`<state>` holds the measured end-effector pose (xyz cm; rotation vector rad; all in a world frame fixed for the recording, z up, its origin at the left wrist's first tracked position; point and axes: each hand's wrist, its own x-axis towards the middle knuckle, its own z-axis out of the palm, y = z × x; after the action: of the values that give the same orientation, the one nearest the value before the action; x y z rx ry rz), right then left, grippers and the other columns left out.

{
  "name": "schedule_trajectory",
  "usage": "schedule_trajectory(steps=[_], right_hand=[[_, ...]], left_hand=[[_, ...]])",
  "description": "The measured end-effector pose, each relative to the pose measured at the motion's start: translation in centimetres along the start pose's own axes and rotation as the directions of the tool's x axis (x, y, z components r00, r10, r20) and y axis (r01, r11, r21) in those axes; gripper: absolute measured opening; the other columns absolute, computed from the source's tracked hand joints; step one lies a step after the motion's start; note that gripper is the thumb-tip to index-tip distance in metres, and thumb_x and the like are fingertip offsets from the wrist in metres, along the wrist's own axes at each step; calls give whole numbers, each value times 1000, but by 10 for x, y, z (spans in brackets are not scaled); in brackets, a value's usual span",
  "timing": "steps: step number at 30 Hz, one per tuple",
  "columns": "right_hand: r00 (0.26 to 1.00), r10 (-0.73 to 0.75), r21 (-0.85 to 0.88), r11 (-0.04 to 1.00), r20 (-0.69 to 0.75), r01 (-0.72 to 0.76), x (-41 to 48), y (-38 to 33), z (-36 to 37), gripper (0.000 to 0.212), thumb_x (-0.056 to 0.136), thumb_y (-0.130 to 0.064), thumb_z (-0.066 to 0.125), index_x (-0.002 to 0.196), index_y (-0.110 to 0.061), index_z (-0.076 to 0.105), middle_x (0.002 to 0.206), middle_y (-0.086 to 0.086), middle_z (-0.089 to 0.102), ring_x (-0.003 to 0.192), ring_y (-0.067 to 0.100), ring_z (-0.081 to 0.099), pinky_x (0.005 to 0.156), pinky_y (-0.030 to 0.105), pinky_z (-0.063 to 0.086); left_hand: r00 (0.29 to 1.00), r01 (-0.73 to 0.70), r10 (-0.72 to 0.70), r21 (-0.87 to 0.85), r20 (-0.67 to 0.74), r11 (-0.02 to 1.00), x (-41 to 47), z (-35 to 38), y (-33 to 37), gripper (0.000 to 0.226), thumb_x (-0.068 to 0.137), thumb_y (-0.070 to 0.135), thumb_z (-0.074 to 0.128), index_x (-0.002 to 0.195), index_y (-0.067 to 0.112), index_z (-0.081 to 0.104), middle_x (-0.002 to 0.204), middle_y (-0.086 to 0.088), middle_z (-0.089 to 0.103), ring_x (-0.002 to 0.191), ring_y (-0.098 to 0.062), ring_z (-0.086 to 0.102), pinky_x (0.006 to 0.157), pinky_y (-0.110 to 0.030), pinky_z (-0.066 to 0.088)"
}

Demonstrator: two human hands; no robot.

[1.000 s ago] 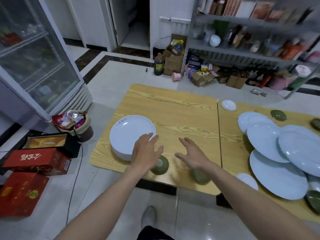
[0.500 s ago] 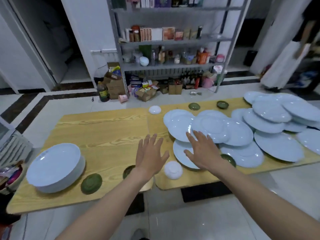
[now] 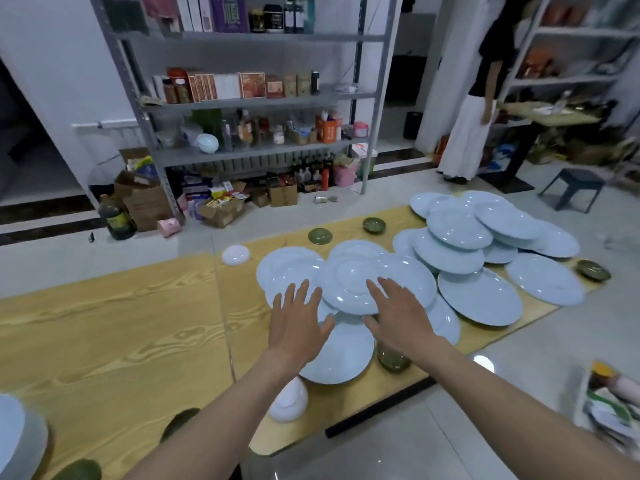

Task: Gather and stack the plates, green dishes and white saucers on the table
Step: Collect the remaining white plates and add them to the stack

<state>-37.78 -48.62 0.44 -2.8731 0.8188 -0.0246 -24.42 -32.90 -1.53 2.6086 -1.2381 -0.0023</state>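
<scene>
Several pale blue plates lie overlapping on the right half of the wooden table (image 3: 114, 334). The nearest top plate (image 3: 375, 282) sits between my hands. My left hand (image 3: 299, 323) hovers with spread fingers over its left rim, and my right hand (image 3: 401, 313) reaches over its near right rim, fingers straight. Neither hand grips anything. Green dishes sit at the back (image 3: 319, 235), (image 3: 374, 225), at the far right (image 3: 593, 270) and under my right wrist (image 3: 393, 358). White saucers lie at the back (image 3: 235, 255) and by my left forearm (image 3: 289, 400). A stack of plates (image 3: 17, 441) shows at the bottom left.
A metal shelf rack (image 3: 242, 98) full of boxes and bottles stands behind the table, with cardboard boxes (image 3: 145, 199) on the floor. A person (image 3: 474, 98) stands at the back right near a dark stool (image 3: 571, 187). Two more green dishes (image 3: 180, 422) sit near the front edge.
My view swung right from the plate stack to the scattered plates. Both hands moved forward and now reach over the nearest top plate.
</scene>
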Motion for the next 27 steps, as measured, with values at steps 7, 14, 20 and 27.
schedule_trajectory(steps=[7,14,20,27], right_hand=[[998,51,-13,999,-19,-52,41,27,-5,69,102,-44,43,159,-19,12,165,7,14,152,24,11,122,38,10],[997,70,34,997,16,-70,82,57,2,68,102,-44,44,159,-19,16,165,6,17,152,23,14,122,37,15],[991,83,116,989,102,-95,127,93,19,68,101,-45,45,158,-20,17,165,5,18,151,22,16,119,36,18],[921,253,521,765,295,-377,178,130,45,80,93,-43,64,156,-14,25,159,5,33,145,24,32,114,35,29]], left_hand=[[999,-44,45,-41,27,998,55,20,7,62,99,56,34,154,27,29,164,-2,18,151,-27,14,121,-44,9],[997,-1,6,-52,80,999,101,42,12,61,99,54,38,153,26,30,164,-4,20,150,-27,17,121,-44,12],[983,139,-127,-83,135,987,142,65,25,61,98,54,41,152,27,33,161,-5,27,147,-27,24,116,-42,23],[851,515,-428,-326,305,792,182,99,28,68,93,53,54,152,24,33,151,-10,38,137,-30,38,104,-44,40]])
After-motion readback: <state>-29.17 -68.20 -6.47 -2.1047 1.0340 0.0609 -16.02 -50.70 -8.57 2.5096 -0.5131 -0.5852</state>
